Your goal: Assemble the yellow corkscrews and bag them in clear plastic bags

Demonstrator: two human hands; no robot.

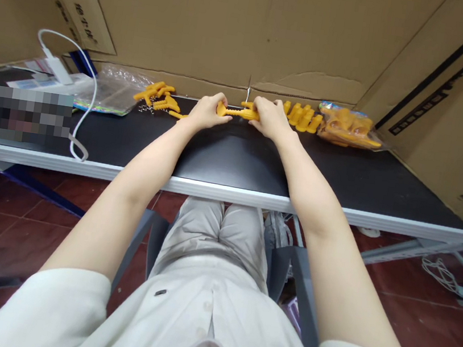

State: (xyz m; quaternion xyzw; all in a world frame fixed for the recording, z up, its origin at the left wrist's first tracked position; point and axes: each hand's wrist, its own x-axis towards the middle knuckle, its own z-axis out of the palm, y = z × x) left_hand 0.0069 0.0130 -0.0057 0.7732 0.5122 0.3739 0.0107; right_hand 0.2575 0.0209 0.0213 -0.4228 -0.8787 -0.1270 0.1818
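Now we sit at a black table [234, 156], both arms stretched out towards its far edge. Our left hand [208, 111] and right hand [270, 118] grasp one yellow part [236, 113] between them. The left hand is closed over its left end and the right hand over its right end. The part lies level, left to right, close to the far edge of the table. Its thin middle stretch shows between the two hands.

Left of the left hand, near it, lies a loose pile [158, 96] of like yellow pieces, with what may be small springs [146, 108] at its near side. Further left a clear bag [114, 88] lies flat on the table. Beyond that sits a white charger [56, 68], with a white cable [82, 118] that loops towards the near edge.

Right of the right hand, just beside it, stands a row [302, 117] of yellow pieces, packed close together along the far edge. Right of the row lies a full bag [348, 126], stuffed with more yellow pieces.

Sheets of cardboard [218, 22] stand behind the table on the far side and run along the right. Below the near edge we see our pale trousers [214, 234] and, to either side, dark red floor tiles [0, 227].
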